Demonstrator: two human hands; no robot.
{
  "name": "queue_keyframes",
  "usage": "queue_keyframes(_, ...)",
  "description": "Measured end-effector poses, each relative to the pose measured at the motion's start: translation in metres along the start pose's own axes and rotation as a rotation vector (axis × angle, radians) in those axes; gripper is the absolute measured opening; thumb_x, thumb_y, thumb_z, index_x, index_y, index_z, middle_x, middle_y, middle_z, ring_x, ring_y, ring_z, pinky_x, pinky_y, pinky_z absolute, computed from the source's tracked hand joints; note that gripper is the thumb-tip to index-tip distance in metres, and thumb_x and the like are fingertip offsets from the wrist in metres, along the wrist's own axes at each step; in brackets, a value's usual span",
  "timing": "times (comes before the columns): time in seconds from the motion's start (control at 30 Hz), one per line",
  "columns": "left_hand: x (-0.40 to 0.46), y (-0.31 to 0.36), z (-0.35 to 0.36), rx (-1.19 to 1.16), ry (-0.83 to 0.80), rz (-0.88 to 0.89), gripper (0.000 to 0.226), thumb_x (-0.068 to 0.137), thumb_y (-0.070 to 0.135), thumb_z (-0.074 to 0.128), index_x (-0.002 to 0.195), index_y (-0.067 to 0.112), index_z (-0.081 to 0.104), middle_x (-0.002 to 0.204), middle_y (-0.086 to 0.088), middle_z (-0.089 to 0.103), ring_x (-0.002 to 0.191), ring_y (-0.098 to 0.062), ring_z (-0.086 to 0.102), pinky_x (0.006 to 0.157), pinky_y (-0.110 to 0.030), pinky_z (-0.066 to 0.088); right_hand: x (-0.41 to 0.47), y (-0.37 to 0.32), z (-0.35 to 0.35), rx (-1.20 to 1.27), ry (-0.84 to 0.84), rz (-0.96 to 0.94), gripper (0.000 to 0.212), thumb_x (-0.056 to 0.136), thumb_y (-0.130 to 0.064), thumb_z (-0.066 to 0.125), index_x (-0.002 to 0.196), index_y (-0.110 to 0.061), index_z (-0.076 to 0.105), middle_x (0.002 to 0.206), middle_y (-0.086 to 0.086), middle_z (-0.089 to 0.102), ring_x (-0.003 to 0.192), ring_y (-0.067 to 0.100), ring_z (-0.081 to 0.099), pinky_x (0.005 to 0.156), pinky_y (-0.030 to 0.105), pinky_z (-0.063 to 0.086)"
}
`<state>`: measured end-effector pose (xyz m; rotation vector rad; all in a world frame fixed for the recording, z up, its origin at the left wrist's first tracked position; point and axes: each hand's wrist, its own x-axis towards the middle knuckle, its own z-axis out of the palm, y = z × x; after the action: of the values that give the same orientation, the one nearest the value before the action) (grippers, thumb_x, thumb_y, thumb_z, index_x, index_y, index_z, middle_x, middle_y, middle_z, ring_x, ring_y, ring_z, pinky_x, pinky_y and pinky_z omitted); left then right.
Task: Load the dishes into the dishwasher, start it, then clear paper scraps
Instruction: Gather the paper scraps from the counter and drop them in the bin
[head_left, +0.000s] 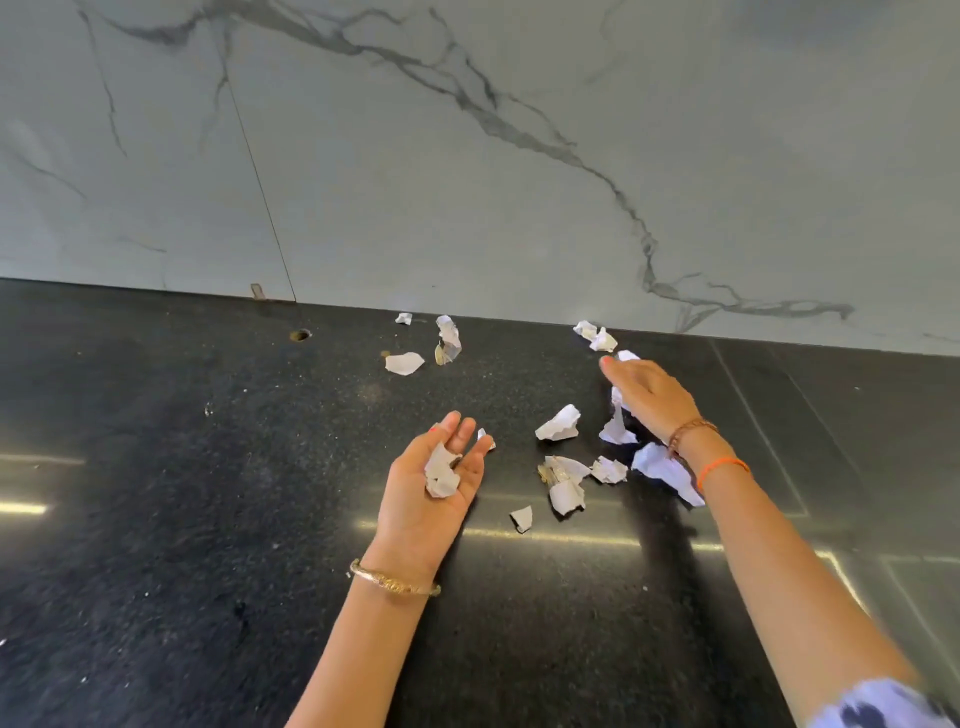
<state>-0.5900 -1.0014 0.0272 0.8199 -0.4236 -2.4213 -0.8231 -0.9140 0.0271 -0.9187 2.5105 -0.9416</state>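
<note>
The left hand (434, 488), palm up and fingers relaxed, is cradling a crumpled paper scrap (441, 475). The right hand (647, 395) is reaching flat, fingers straight, over scraps (558, 423) lying scattered on the black counter (208, 519).

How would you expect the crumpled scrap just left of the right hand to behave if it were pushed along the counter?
The crumpled scrap looks thin and creased, so it is probably very light and would likely slide easily on the glossy black counter. Being soft paper, it may flatten or fold under the right hand rather than hold its shape.

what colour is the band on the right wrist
Orange band, next to a brown beaded one, seen in the head view.
</note>
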Motion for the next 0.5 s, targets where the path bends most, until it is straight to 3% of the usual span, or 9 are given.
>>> queue_keyframes(0.07, 0.001, 0.003, -0.003, 0.002, 0.001, 0.013, 0.016, 0.092, 0.013, 0.047, 0.095, 0.007, 0.061, 0.094, -0.007, 0.064, 0.095, -0.026, 0.062, 0.091, -0.030, 0.044, -0.022, 0.003, -0.003, 0.236, -0.111, 0.067, 0.045, 0.089, -0.056, 0.044, 0.085, -0.015, 0.062, 0.090, 0.000, 0.052, 0.086, 0.023, 0.047, 0.080, 0.032, 0.035)
queue_keyframes(0.13, 0.001, 0.006, -0.006, -0.029, -0.005, 0.039, 0.017, 0.092, 0.014, 0.046, 0.094, 0.008, 0.061, 0.093, -0.006, 0.064, 0.095, -0.025, 0.062, 0.091, -0.029, 0.044, -0.044, 0.003, -0.002, 0.374, -0.182, 0.075, 0.040, 0.073, -0.070, 0.050, 0.071, -0.030, 0.055, 0.080, -0.007, 0.049, 0.077, 0.018, 0.047, 0.070, 0.029, 0.035)
queue_keyframes(0.2, 0.001, 0.008, -0.007, -0.053, 0.009, 0.082, 0.017, 0.093, 0.013, 0.044, 0.093, 0.008, 0.061, 0.092, -0.005, 0.064, 0.094, -0.024, 0.062, 0.087, -0.028, 0.045, -0.063, 0.000, 0.008, 0.272, -0.129, -0.066, 0.035, 0.061, -0.072, 0.049, 0.084, -0.046, 0.057, 0.097, -0.015, 0.051, 0.089, 0.007, 0.050, 0.076, 0.023, 0.038)
queue_keyframes(0.27, 0.001, 0.009, -0.008, -0.039, 0.036, 0.124, 0.015, 0.093, 0.012, 0.046, 0.092, 0.009, 0.061, 0.091, -0.004, 0.064, 0.094, -0.024, 0.063, 0.085, -0.027, 0.047, -0.080, -0.004, 0.027, 0.085, -0.020, -0.267, 0.059, 0.057, -0.071, 0.050, 0.107, -0.041, 0.057, 0.120, -0.011, 0.049, 0.113, 0.006, 0.045, 0.094, 0.026, 0.035)
queue_keyframes(0.33, 0.002, 0.009, -0.008, 0.009, 0.052, 0.157, 0.013, 0.092, 0.012, 0.050, 0.092, 0.009, 0.062, 0.090, -0.003, 0.066, 0.092, -0.023, 0.064, 0.081, -0.025, 0.048, -0.093, -0.018, 0.047, -0.099, 0.025, -0.325, 0.082, 0.050, -0.080, 0.046, 0.120, -0.039, 0.055, 0.135, -0.009, 0.041, 0.124, 0.012, 0.036, 0.102, 0.034, 0.027)
queue_keyframes(0.43, 0.004, 0.008, -0.009, 0.061, 0.085, 0.190, 0.013, 0.091, 0.012, 0.051, 0.093, 0.011, 0.064, 0.092, -0.003, 0.067, 0.089, -0.021, 0.065, 0.076, -0.025, 0.049, -0.097, -0.035, 0.076, -0.406, -0.060, -0.239, 0.091, 0.040, -0.089, 0.034, 0.122, -0.051, 0.046, 0.144, -0.016, 0.025, 0.132, 0.022, 0.020, 0.105, 0.059, 0.015)
queue_keyframes(0.5, 0.004, 0.008, -0.006, 0.075, 0.083, 0.188, 0.013, 0.091, 0.013, 0.051, 0.094, 0.012, 0.064, 0.092, -0.003, 0.067, 0.088, -0.021, 0.065, 0.074, -0.025, 0.049, -0.099, -0.044, 0.090, -0.502, -0.003, -0.250, 0.076, 0.050, -0.086, 0.030, 0.111, -0.046, 0.052, 0.135, -0.012, 0.037, 0.123, 0.029, 0.032, 0.097, 0.060, 0.027)
